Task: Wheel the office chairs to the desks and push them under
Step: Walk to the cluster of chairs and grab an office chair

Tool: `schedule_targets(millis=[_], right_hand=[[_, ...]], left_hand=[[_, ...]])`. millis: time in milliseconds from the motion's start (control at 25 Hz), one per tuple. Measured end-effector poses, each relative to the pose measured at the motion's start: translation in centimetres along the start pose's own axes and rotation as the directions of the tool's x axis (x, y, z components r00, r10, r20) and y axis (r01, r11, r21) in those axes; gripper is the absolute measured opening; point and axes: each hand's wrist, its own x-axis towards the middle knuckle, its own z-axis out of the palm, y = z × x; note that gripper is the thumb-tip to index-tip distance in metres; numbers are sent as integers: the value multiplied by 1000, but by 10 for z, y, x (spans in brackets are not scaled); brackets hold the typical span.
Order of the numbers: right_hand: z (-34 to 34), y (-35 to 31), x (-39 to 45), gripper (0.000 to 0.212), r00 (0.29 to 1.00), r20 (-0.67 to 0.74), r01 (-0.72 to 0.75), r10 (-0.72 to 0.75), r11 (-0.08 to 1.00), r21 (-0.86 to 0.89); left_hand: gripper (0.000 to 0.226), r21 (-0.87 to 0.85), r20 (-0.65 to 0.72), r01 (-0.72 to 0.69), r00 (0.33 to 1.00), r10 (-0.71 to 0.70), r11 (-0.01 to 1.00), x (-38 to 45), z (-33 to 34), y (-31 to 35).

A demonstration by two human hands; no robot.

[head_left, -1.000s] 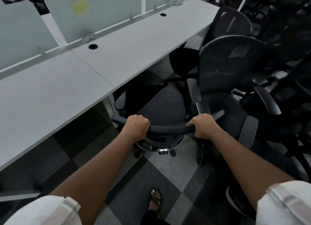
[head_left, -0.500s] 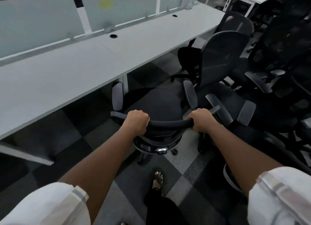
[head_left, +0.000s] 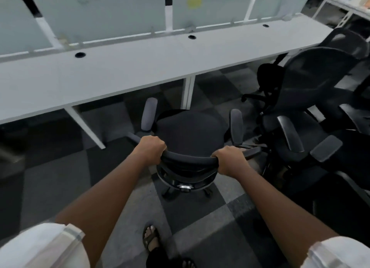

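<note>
Hands: left hand (head_left: 151, 148) and right hand (head_left: 230, 159), fingers curled, grip the chair (head_left: 192, 131) back's top.
Chair: facing the bench (head_left: 140, 67), not under.
Change: chair now farther left, clear of the spare chairs (head_left: 312, 87).

Black office chair (head_left: 192, 131) with grey armrest pads (head_left: 149, 114), white surface (head_left: 140, 67) behind it, pale frosted blue-green divider panels (head_left: 100, 15), one carrying a yellow sticky note (head_left: 193, 1), and a checkered carpet floor (head_left: 200, 213) in dark and light grey squares
</note>
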Motion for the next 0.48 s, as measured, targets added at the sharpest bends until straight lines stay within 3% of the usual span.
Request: schedule_targets(millis=[280,480], right_hand=[[4,-98,-27,12,975,-3,222,-222,974,-39],[2,-158,-39,13,956,1,294,-294,954,-61]], left_hand=[[36,-11,53,128,990,-127,992,-121,37,-30],[38,-28,67,194,979,-192,981,-186,57,-52]])
